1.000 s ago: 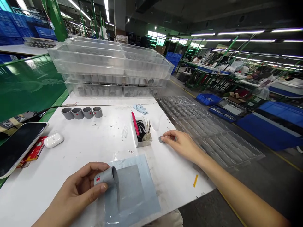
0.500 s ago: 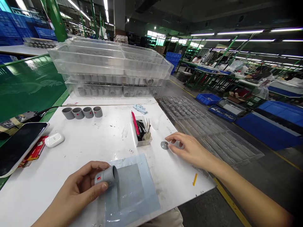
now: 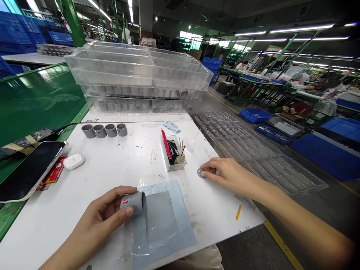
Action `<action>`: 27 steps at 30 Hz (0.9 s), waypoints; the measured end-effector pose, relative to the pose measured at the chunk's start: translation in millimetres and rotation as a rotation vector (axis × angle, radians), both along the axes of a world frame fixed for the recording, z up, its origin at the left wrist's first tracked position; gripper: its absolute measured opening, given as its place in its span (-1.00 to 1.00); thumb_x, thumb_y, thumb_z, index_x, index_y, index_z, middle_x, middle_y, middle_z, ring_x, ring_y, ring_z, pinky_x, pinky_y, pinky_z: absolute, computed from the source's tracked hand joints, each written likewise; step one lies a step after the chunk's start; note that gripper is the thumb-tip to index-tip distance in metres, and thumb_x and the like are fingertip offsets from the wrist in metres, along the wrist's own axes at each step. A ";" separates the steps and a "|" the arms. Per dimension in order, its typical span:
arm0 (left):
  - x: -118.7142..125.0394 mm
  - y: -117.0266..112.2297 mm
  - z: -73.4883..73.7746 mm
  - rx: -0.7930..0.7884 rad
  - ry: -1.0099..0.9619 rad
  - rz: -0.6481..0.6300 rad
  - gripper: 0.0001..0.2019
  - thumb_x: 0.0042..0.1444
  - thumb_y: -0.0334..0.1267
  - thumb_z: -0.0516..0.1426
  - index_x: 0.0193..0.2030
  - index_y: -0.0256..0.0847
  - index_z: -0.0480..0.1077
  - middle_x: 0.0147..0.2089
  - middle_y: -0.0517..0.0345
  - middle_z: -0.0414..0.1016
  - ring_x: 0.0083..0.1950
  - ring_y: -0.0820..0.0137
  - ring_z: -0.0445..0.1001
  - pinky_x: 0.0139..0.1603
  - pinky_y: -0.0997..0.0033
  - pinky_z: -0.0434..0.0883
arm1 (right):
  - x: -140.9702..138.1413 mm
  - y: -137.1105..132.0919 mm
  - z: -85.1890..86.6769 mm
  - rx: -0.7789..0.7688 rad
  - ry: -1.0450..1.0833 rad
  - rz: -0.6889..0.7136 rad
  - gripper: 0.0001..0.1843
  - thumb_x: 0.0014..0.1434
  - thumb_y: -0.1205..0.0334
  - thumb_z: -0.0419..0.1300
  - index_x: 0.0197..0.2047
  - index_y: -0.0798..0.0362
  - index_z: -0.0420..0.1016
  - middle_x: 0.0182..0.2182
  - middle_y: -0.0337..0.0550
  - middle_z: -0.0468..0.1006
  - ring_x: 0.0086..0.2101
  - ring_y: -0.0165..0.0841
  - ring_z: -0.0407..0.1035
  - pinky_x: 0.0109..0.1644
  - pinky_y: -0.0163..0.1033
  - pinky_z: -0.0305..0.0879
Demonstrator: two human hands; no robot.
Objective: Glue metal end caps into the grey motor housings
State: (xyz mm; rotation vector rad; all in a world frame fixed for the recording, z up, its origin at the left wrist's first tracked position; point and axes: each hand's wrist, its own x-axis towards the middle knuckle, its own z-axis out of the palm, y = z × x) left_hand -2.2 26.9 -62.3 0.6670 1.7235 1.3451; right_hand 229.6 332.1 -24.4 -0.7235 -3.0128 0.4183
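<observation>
My left hand (image 3: 105,221) is wrapped around a short grey cylindrical sleeve (image 3: 134,202) with a small red mark. Its open end faces right, above a blue plastic-covered pad (image 3: 180,221). Farther right, my right hand (image 3: 222,172) reaches over the table. Its thumb and fingertips close on the edge of a small round metallic disc (image 3: 200,173), which lies on the white tabletop; the fingers hide part of it. Several similar grey sleeves (image 3: 99,131) stand in a row at the back left.
A small box (image 3: 176,166) holds a red pen and thin tools. Stacked clear trays (image 3: 137,75) stand at the back. A phone (image 3: 30,168) and white earphone case (image 3: 74,161) lie left. Flat clear trays (image 3: 253,146) lie right of the table, and a yellow strip (image 3: 239,212) near its edge.
My right hand's fingers have closed in onto the disc from beside it. The left hand keeps its hold on the grey sleeve. The whole view has shifted slightly.
</observation>
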 end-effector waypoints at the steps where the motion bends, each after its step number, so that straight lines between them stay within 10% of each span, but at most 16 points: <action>1: 0.1 0.3 0.3 0.010 0.004 0.006 -0.64 0.12 0.08 0.31 0.02 0.06 0.56 -0.09 0.16 0.63 -0.14 0.28 0.53 -0.16 0.46 0.48 | 0.3 1.1 0.7 -0.004 -0.007 0.003 -0.70 0.33 0.03 0.17 -0.08 -0.03 0.68 -0.24 -0.09 0.67 -0.25 -0.15 0.54 -0.15 -0.09 0.39; 7: 2.3 2.9 -0.8 0.139 -0.071 0.014 -0.73 0.05 -0.17 0.39 -0.08 0.04 0.63 0.11 0.14 0.51 -0.03 0.24 0.54 -0.10 0.43 0.54 | -3.4 -22.7 8.7 -0.051 0.152 -0.033 -0.78 0.26 0.07 0.25 -0.15 -0.04 0.67 -0.29 -0.13 0.66 -0.33 -0.22 0.52 -0.28 -0.15 0.39; 16: -1.5 1.8 -7.1 0.179 -0.067 -0.027 -0.71 0.07 -0.28 0.39 -0.04 -0.03 0.60 0.12 0.10 0.51 0.08 0.21 0.50 -0.05 0.45 0.52 | -52.5 -130.2 -15.5 -0.584 0.665 0.074 -0.80 0.16 0.31 0.36 -0.11 -0.05 0.64 -0.23 -0.22 0.64 -0.26 -0.35 0.49 -0.18 -0.25 0.46; 27: -1.9 1.1 -0.7 0.105 -0.105 -0.032 -0.65 0.08 -0.19 0.38 0.03 -0.06 0.55 -0.04 0.11 0.60 -0.08 0.25 0.50 -0.18 0.43 0.47 | -65.5 -137.9 -28.6 -0.650 0.700 0.068 -0.77 0.11 0.37 0.36 -0.14 -0.04 0.66 -0.24 -0.22 0.64 -0.28 -0.38 0.50 -0.16 -0.27 0.48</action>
